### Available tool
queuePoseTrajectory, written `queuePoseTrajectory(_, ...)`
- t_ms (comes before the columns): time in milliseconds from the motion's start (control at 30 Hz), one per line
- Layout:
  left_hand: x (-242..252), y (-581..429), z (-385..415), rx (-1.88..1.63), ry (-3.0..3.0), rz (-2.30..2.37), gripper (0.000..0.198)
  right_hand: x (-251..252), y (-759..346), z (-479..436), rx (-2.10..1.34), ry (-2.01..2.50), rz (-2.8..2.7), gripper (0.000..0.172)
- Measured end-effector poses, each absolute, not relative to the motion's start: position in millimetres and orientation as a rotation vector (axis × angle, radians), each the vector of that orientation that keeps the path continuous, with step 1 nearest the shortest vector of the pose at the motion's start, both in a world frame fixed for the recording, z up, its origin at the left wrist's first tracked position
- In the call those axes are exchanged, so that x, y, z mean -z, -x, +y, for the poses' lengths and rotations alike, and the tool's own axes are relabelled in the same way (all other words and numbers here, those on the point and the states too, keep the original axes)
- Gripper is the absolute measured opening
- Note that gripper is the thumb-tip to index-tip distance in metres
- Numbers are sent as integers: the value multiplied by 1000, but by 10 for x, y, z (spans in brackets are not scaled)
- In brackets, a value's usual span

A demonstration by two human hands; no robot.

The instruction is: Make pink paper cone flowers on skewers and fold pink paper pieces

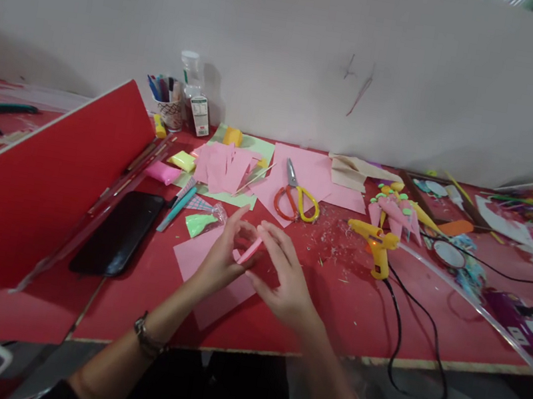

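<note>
A small curled strip of pink paper (249, 251) is held up over the table between my two hands. My left hand (224, 260) has it between thumb and curved fingers. The fingertips of my right hand (288, 284) meet its upper end, with the thumb bent near the lower end. Beneath the hands lies a pink paper sheet (215, 299), partly covered by my left hand and forearm. Just beyond them is a green packet (199, 224). Scissors (297, 197) with one red and one yellow handle rest on more pink paper.
A yellow glue gun (377, 244) stands at right, its black cable hanging past the table edge. A phone (118, 233) and a slanted red board (45, 191) are at left. Cut pink strips (225, 169), a bottle (195, 94) and a pen cup (170, 110) stand toward the wall.
</note>
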State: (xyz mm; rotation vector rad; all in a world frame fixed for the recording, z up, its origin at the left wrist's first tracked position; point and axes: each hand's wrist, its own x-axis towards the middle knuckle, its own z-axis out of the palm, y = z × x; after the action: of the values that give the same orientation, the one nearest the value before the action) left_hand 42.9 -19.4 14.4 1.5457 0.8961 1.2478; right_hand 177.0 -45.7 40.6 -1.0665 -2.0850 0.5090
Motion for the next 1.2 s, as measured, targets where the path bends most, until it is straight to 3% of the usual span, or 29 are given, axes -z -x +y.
queuePoseTrajectory(133,-128,-434,-201,-1234,-1576,874,73,-346,-1762,-480,-494,1117,-2102,65)
queuePoseTrajectory(767,-121,-369,-225,-1142,-1642,785,72,-300,-1710,-518,-385,1091,-2039,59)
queuePoseTrajectory(933,-109,-340,-225,-1118,-1652,752,68,-253,-1684,-509,-528,1140,-1877,68)
queuePoseTrajectory(1200,-30,-314,-194,-1110,-1670,750,69,-220,-1687,-480,-652,1134,-1824,62)
